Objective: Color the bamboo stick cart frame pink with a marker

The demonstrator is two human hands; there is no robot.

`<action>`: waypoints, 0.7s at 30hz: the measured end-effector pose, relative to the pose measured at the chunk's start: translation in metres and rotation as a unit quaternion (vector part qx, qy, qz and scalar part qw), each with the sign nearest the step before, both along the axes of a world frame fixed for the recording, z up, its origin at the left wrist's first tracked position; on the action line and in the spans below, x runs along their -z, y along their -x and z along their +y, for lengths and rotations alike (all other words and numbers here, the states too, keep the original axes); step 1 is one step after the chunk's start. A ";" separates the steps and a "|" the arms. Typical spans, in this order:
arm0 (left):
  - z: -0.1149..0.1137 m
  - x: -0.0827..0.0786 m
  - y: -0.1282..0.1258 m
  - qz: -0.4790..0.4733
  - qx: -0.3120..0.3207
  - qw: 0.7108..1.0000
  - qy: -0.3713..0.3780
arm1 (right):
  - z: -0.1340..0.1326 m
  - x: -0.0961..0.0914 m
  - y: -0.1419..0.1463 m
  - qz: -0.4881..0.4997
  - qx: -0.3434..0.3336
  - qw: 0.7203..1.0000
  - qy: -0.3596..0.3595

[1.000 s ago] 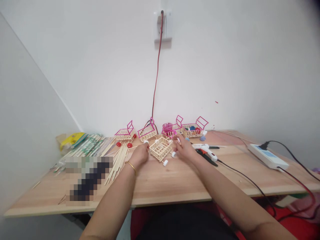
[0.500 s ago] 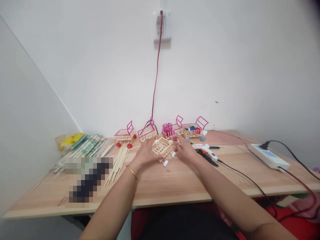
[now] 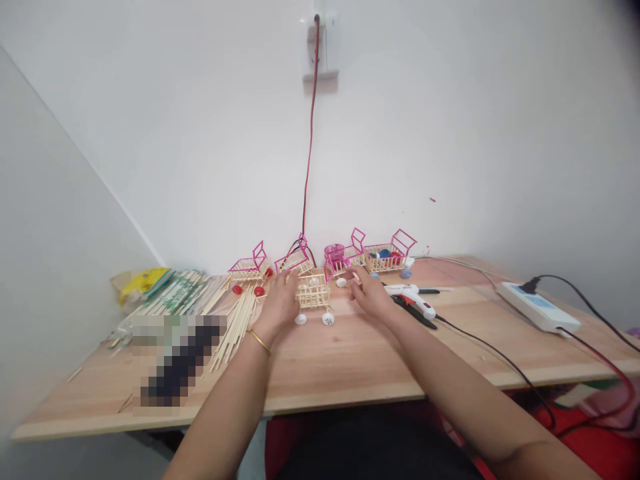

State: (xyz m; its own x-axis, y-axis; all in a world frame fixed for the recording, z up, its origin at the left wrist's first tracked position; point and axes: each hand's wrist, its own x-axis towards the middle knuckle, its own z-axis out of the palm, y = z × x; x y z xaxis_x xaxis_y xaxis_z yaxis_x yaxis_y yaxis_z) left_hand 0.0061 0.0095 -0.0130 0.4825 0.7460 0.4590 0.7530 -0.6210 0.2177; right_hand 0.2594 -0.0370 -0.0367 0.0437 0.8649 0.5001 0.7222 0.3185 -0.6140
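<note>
As both hands flank it, the cart (image 3: 314,297): upright on the worktop (image 3: 340,367), built of pale sticks, standing on white wheels (image 3: 327,319).
Left hand (image 3: 281,300): close at the cart's left side; whether its fingers are clamped on the frame or only beside it, one cannot tell.
Right hand (image 3: 369,293): to the right of the cart and apart from it, fingers bent; whether they are together or apart cannot be told.
White cap (image 3: 341,283): between cart and right hand.
Pink-trimmed carts (image 3: 249,269): four behind, near the wall (image 3: 225,167).
Far left: loose sticks (image 3: 236,327), red caps (image 3: 259,291).
Far right: glue gun (image 3: 423,306), power strip (image 3: 537,310).
</note>
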 end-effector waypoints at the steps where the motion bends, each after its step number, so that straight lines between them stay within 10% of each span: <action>1: 0.001 0.002 0.001 0.003 -0.006 1.000 -0.016 | 0.000 0.000 -0.001 0.004 0.002 1.000 -0.005; 21: 0.010 0.001 -0.001 -0.027 0.016 0.998 0.053 | -0.009 -0.023 -0.001 0.247 -0.023 0.964 -0.092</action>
